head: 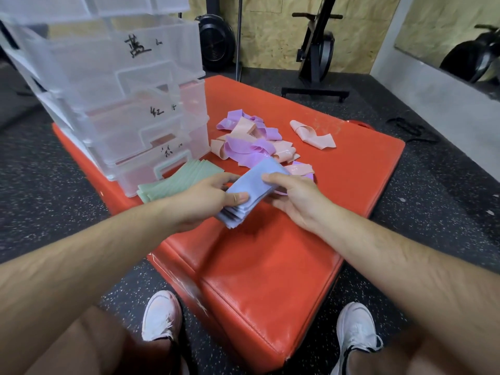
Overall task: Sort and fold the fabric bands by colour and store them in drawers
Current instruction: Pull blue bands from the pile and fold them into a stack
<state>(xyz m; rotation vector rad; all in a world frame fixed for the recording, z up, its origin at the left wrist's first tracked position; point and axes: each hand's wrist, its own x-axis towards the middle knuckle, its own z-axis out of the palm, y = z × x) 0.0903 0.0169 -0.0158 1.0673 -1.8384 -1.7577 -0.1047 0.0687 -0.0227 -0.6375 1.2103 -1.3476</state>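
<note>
Blue bands [249,185], folded & stacked, are held just right of the drawer unit [121,104] base. Left grip [205,196] is clamped on near end, right grip [295,196] on far edge. Green stack [178,180] is laid against unit's front; pink/purple pile [251,147] is spread right of unit.

Folded blue bands [247,185] stacked, held mid-scene; green stack [176,182] left by clear drawers [130,109]; purple-and-pink pile [254,142] loose behind, far.
</note>
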